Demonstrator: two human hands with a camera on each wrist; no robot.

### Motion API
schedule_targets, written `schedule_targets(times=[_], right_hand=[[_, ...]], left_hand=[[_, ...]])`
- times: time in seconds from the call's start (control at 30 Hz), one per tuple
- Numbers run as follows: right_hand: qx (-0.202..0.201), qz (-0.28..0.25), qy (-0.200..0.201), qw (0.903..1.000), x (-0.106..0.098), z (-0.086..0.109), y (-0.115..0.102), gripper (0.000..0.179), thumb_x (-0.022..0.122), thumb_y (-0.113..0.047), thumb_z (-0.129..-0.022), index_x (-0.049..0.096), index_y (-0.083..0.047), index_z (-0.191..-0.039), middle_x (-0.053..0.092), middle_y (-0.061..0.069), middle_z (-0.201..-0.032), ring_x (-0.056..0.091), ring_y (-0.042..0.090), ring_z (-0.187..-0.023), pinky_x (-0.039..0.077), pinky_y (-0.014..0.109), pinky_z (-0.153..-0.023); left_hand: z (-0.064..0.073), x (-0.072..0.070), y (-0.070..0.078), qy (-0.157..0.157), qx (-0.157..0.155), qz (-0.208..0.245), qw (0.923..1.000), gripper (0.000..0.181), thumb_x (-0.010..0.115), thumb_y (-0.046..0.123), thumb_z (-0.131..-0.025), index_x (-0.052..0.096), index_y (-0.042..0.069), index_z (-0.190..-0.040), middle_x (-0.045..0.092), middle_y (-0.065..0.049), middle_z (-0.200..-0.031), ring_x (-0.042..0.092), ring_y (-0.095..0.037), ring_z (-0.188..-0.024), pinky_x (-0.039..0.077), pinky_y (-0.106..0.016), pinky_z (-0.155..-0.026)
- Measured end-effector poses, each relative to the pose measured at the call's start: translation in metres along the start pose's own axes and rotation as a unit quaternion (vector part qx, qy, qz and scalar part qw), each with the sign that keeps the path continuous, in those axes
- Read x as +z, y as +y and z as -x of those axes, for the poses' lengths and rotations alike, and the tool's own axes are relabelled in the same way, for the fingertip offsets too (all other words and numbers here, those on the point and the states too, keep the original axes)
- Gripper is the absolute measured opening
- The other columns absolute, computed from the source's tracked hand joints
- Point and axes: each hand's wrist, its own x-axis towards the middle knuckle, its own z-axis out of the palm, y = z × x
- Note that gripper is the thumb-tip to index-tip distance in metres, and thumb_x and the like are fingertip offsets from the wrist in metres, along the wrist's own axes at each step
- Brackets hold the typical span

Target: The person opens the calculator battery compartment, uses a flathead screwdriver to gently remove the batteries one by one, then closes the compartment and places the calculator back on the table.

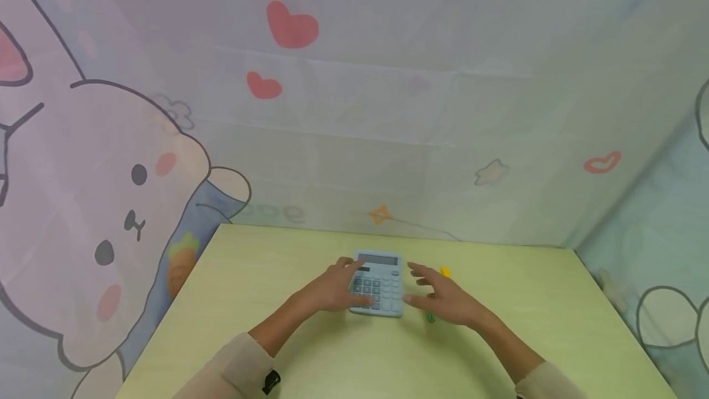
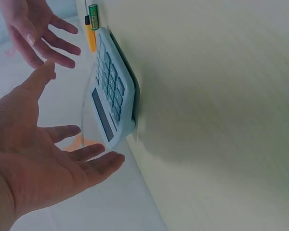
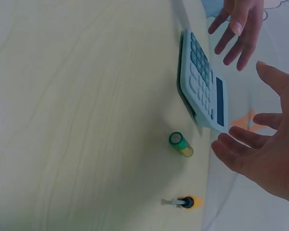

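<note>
A light blue calculator lies face up on the table, its display at the far side. My left hand hovers at its left edge, fingers spread and thumb overlapping the keys in the head view. Off its right side is my right hand, fingers apart and nothing held. In the right wrist view, a green battery stands out beside the calculator, below the right fingers. Farther right lies a small screwdriver with an orange handle, black collar and metal shaft. The right hand partly covers both small things in the head view.
The pale yellow-green table ends at a cloth backdrop printed with hearts and a rabbit. A small black object shows beside the left sleeve, near the bottom of the head view.
</note>
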Motion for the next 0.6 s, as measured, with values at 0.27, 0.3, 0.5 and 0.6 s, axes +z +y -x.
schedule_targets(times=[0.27, 0.3, 0.5, 0.6], right_hand=[[-0.047, 0.128, 0.023, 0.9904, -0.007, 0.005, -0.003, 0.089, 0.071, -0.055, -0.099, 0.035, -0.008, -0.166, 0.038, 0.018, -0.166, 0.038, 0.042, -0.152, 0.036, 0.065, -0.117], [-0.051, 0.139, 0.027, 0.9886, -0.008, 0.005, -0.003, 0.09, 0.07, -0.056, -0.099, 0.035, -0.007, -0.165, 0.038, 0.019, -0.166, 0.037, 0.043, -0.152, 0.035, 0.066, -0.117], [-0.069, 0.19, 0.057, 0.9778, -0.014, 0.009, -0.004, 0.091, 0.07, -0.057, -0.099, 0.035, -0.008, -0.166, 0.037, 0.022, -0.166, 0.037, 0.047, -0.151, 0.037, 0.069, -0.114], [-0.078, 0.205, 0.081, 0.9722, -0.018, 0.01, -0.004, 0.09, 0.073, -0.055, -0.098, 0.036, -0.008, -0.165, 0.037, 0.023, -0.166, 0.036, 0.049, -0.15, 0.037, 0.07, -0.113]], left_hand=[[0.0, -0.01, 0.001, 0.02, 0.036, -0.113, 0.9928, 0.097, 0.076, 0.067, -0.088, 0.041, 0.018, -0.164, 0.027, -0.013, -0.173, 0.027, -0.039, -0.157, 0.04, -0.063, -0.115], [-0.001, -0.011, 0.001, 0.022, 0.044, -0.124, 0.991, 0.097, 0.075, 0.068, -0.089, 0.041, 0.019, -0.164, 0.026, -0.012, -0.173, 0.026, -0.039, -0.158, 0.039, -0.063, -0.116], [-0.005, -0.017, -0.003, 0.049, 0.079, -0.162, 0.9823, 0.092, 0.072, 0.066, -0.092, 0.041, 0.019, -0.165, 0.025, -0.01, -0.174, 0.021, -0.038, -0.16, 0.031, -0.062, -0.122], [-0.007, -0.019, -0.006, 0.071, 0.082, -0.174, 0.9789, 0.091, 0.069, 0.067, -0.093, 0.039, 0.019, -0.166, 0.024, -0.011, -0.175, 0.02, -0.037, -0.161, 0.029, -0.06, -0.123]])
